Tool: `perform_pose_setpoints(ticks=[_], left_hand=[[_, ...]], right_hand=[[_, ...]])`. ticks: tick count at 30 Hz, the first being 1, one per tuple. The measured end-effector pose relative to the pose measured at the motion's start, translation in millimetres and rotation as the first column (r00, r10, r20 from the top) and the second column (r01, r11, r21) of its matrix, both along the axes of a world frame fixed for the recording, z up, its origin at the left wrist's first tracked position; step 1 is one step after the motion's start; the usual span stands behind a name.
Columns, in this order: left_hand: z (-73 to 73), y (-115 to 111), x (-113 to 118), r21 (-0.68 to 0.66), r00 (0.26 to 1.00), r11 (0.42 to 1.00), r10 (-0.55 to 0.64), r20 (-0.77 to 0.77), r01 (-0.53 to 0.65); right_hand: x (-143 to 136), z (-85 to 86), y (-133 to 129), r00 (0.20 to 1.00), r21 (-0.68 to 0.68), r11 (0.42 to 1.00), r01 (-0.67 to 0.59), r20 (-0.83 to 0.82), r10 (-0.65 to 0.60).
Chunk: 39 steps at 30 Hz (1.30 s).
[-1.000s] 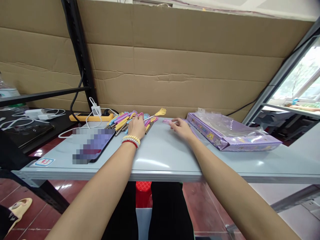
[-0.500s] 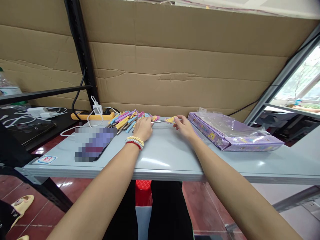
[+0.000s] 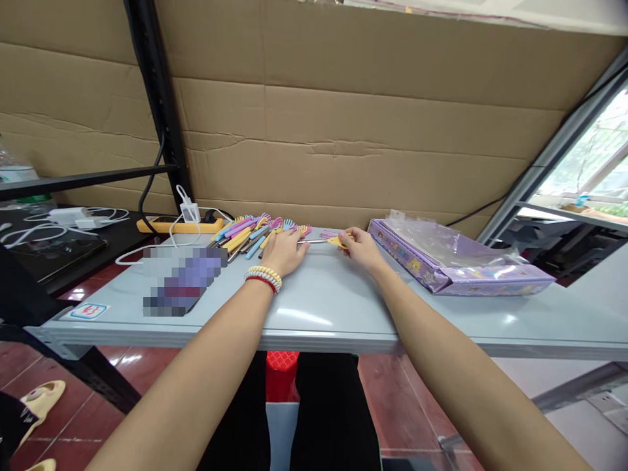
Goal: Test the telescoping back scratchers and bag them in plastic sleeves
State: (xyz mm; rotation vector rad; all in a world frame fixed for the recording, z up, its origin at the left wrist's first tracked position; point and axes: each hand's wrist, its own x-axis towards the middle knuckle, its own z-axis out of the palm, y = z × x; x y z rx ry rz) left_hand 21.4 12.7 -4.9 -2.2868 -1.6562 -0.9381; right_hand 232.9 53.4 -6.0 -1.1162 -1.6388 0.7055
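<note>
right hand (image 3: 360, 249): grip pinched on slim metal-stemmed stick with yellow plastic head (image 3: 335, 241), between both hands over pale grey surface (image 3: 338, 288) | left hand (image 3: 284, 254): by stem's other end, can't tell if clamped | tip: tbh light pinch, stem straight, works best

Scratcher pile (image 3: 243, 239): on table (image 3: 338, 311), right of phone (image 3: 189, 278), left of and behind left hand (image 3: 284, 253)
Single scratcher (image 3: 334, 242): between left hand and right hand (image 3: 360, 249)
Phone: before power strip (image 3: 167, 227)
Box (image 3: 490, 284): right of right hand
Cardboard (image 3: 343, 127): behind table
</note>
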Motion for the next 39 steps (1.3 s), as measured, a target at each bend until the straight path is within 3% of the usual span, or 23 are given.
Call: perform_pose_setpoints(ticks=[6, 15, 18, 21, 23, 26, 29, 33, 35, 37, 39], left_hand=[[0.0, 0.3, 0.4, 0.034, 0.999, 0.999, 0.028, -0.03, -0.027], [4.0, 1.0, 4.4, 0.067, 0.998, 0.996, 0.064, -0.016, -0.063], [8.5, 4.0, 4.7, 0.098, 0.997, 0.992, 0.077, -0.01, -0.076], [12.8, 6.5, -1.0, 0.165, 0.99, 0.976, 0.133, 0.049, -0.14], [14.9, 7.0, -10.2, 0.192, 0.972, 0.957, 0.193, 0.132, -0.216], [16.1, 7.0, -28.9, 0.199, 0.923, 0.922, 0.276, 0.268, -0.333], [15.9, 6.1, -42.3, 0.212, 0.869, 0.886, 0.312, 0.383, -0.412], [17.7, 3.7, -42.6, 0.24, 0.767, 0.831, 0.297, 0.569, -0.501], [20.1, 4.6, -39.8, 0.24, 0.666, 0.799, 0.247, 0.704, -0.551], [22.7, 8.1, -37.4, 0.158, 0.498, 0.839, 0.148, 0.854, -0.521], [25.0, 12.9, -35.0, 0.038, 0.252, 0.941, 0.051, 0.966, -0.337]], right_hand=[[-7.1, 6.0, -9.8, 0.972, -0.088, 0.975, -0.204, -0.139, 0.191], [-7.1, 10.8, -4.0, 0.902, -0.048, 0.968, -0.246, -0.377, 0.211], [-4.8, 17.4, -1.6, 0.882, 0.009, 0.986, -0.167, -0.445, 0.153], [8.8, 28.3, -0.4, 0.823, 0.069, 0.998, 0.011, -0.567, 0.03], [25.6, 35.7, -0.6, 0.737, 0.068, 0.982, 0.177, -0.67, -0.086], [53.9, 43.2, -2.1, 0.545, -0.003, 0.919, 0.394, -0.805, -0.236], [70.1, 45.1, -3.4, 0.42, -0.055, 0.893, 0.447, -0.869, -0.263], [64.9, 44.1, -3.2, 0.365, -0.067, 0.932, 0.356, -0.908, -0.205], [58.0, 44.2, -3.3, 0.357, -0.075, 0.945, 0.319, -0.914, -0.193], [52.6, 44.6, -3.9, 0.36, -0.094, 0.95, 0.297, -0.911, -0.203], [49.7, 44.7, -4.5, 0.37, -0.114, 0.951, 0.288, -0.902, -0.22]])
